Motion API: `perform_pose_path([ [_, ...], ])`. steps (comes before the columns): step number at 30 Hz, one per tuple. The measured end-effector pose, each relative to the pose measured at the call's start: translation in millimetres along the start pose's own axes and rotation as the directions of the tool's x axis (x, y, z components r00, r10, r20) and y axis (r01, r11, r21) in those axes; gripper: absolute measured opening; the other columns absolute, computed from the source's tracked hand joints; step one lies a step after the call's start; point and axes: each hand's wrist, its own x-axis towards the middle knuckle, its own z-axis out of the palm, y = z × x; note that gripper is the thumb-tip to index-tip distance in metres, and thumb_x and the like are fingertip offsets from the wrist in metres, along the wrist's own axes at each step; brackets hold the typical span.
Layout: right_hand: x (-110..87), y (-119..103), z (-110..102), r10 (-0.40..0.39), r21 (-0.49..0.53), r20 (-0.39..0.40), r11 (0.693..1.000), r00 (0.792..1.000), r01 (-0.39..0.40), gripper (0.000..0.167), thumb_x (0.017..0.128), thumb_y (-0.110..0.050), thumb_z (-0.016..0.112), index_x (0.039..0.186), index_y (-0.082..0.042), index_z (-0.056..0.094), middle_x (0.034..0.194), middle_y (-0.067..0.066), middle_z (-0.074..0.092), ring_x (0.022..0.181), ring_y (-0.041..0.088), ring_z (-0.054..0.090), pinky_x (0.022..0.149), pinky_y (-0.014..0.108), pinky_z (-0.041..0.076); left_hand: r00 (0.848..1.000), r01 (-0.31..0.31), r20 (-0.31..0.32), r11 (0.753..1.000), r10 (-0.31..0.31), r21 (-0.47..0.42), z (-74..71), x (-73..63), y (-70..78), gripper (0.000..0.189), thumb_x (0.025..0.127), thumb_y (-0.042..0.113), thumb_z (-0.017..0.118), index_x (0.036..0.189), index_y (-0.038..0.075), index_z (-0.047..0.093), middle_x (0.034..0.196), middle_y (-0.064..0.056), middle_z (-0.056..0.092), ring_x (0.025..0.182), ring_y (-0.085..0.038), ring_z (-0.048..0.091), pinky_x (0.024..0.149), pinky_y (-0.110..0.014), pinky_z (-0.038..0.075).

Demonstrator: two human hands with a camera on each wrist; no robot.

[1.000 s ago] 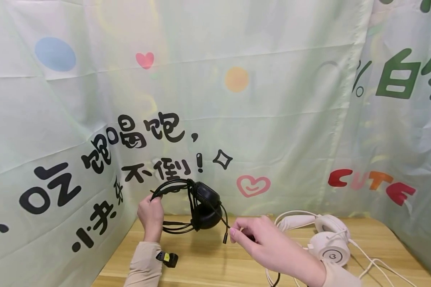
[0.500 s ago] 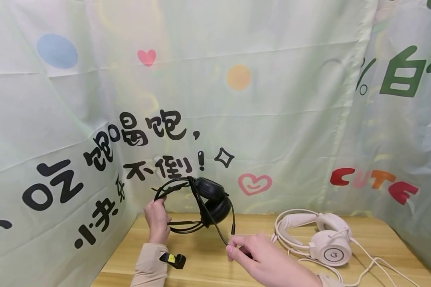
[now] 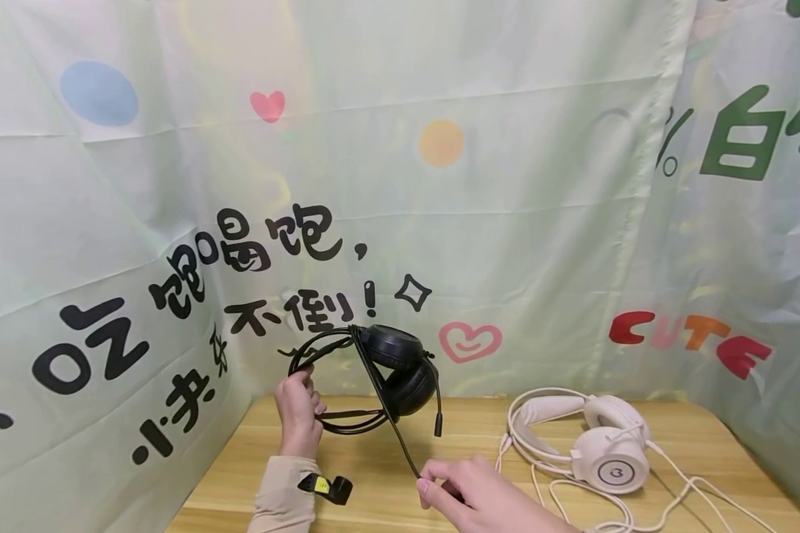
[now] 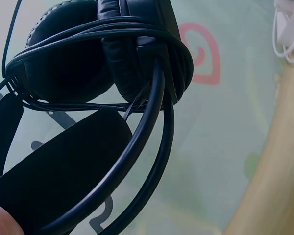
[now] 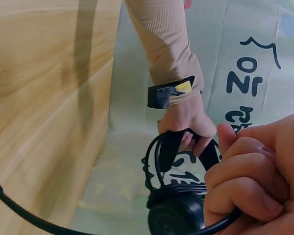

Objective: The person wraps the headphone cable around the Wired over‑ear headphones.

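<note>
My left hand [image 3: 298, 414] grips the headband of a black headset [image 3: 410, 389], holding it up over the table with the earcups facing right. Several turns of black cable [image 4: 88, 29] are wound around the earcups, as the left wrist view shows. From them a taut length of cord [image 3: 401, 440] slants down to my right hand [image 3: 470, 492], which pinches it between thumb and forefinger. The right wrist view has the right hand's other fingers [image 5: 245, 181] curled, with black cable passing beneath them. A microphone boom [image 3: 438, 422] hangs from the headset's right side.
A white headset [image 3: 613, 463] lies on the right of the wooden table [image 3: 367, 511], its white cord [image 3: 690, 488] looped loosely around it. A printed fabric curtain [image 3: 540, 259] encloses the back and sides. A small black device [image 3: 327, 486] is strapped to the left wrist.
My right hand has moved down and slightly left, drawing out a longer stretch of cable. The black headset and left hand have shifted a little right, and the earcups have turned.
</note>
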Motion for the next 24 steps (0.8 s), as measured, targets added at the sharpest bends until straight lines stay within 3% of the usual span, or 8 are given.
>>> perform_pose_path([
  [8,1.3,8.3,3.6,0.078,0.081,0.074,0.993,0.994,-0.084,0.027,0.113,-0.024,0.050,0.099,-0.016,0.072,0.077,-0.020,0.058,0.065,-0.010,0.045,0.061,0.015,0.045,0.998,0.050,0.028,0.997,-0.049,-0.066,5.2,-5.2,5.4,0.044,0.103,0.012,0.052,0.063,0.023,0.037,0.049,0.011,0.026,0.041,-0.004,0.024,0.042,-0.018,0.024],
  [18,0.0,16.6,5.2,0.129,0.126,0.080,0.982,0.988,-0.138,0.029,0.114,-0.027,0.049,0.102,-0.015,0.073,0.071,-0.021,0.040,0.060,-0.007,0.038,0.057,0.015,0.038,0.993,0.103,0.068,0.983,-0.093,-0.152,9.7,-12.1,11.3,0.039,0.104,0.013,0.051,0.068,0.022,0.041,0.049,0.011,0.027,0.041,-0.003,0.026,0.042,-0.018,0.024],
  [24,0.9,24.3,5.1,0.121,0.098,0.083,0.987,0.989,-0.129,0.030,0.115,-0.027,0.048,0.101,-0.015,0.073,0.080,-0.019,0.057,0.075,-0.006,0.051,0.069,0.019,0.046,0.989,0.129,0.091,0.973,-0.113,-0.191,11.1,-15.3,12.3,0.035,0.105,0.014,0.052,0.072,0.021,0.042,0.051,0.011,0.028,0.041,-0.003,0.026,0.042,-0.018,0.025],
])
